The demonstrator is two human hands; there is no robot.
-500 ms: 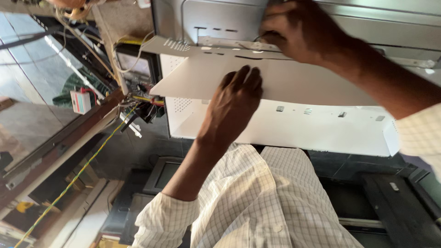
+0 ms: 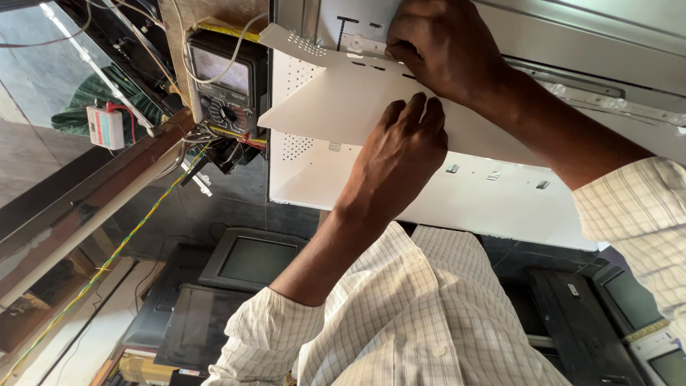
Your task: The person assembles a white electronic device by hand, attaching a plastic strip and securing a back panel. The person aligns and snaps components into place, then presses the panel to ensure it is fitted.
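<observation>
My left hand (image 2: 400, 161) lies flat, holding nothing, on the white sheet (image 2: 343, 107), my right hand (image 2: 439, 46) pinches its far edge, and a small white-and-red labelled box (image 2: 106, 127) sits far left.

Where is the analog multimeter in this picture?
In the head view, the analog multimeter sits at the upper left, just left of the white sheet's lifted corner, with wires below it.

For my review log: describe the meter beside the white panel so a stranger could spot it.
Start at the white panel under both hands. Off its upper left corner hangs the meter: a dark box with a pale dial window above a round selector knob, unlike the small white box farther left.
</observation>
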